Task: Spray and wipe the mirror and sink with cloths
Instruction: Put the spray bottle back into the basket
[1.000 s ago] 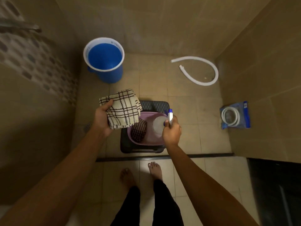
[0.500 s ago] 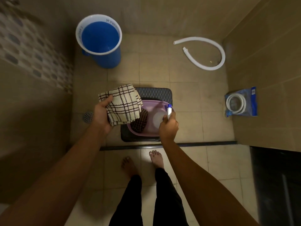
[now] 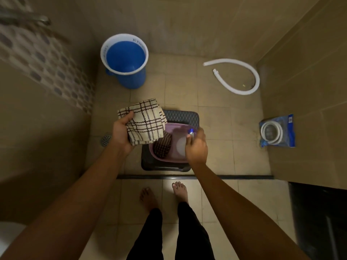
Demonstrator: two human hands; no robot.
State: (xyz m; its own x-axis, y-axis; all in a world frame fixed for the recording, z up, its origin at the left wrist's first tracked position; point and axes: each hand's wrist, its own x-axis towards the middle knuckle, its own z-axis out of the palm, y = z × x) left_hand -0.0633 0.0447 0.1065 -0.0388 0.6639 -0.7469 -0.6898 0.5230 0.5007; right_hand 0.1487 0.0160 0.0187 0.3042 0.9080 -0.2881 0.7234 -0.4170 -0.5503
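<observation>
We look down on a tiled bathroom floor, with our own bare feet at the lower centre. Our left hand (image 3: 120, 135) has its grip closed on a folded cream cloth with a dark check (image 3: 145, 121), held up above the left rim of a purple plastic basin (image 3: 170, 159). The basin sits on a dark plastic stool (image 3: 183, 117). Our right hand (image 3: 197, 145) is wrapped around a spray bottle; only its blue-and-white nozzle (image 3: 190, 131) and a pale part of the body below it show, held over the basin's right side. A second, darker checked cloth (image 3: 163, 145) lies inside the basin.

We judge the task to be at its start: supplies are in hand, but neither mirror nor sink appears in this view, so all spraying and wiping appears left to do. The dark cloth has not been picked up.

Compared with the frame half a second earlier, both hands hold the same things in much the same pose. The view has tipped up slightly, so the blue bucket (image 3: 124, 61), the white corrugated hose (image 3: 244, 76) and the packaged hose coil in its blue wrapper (image 3: 277, 131) sit lower in the picture. A metal tap (image 3: 28, 19) has come into view on the patterned wall at the upper left.
</observation>
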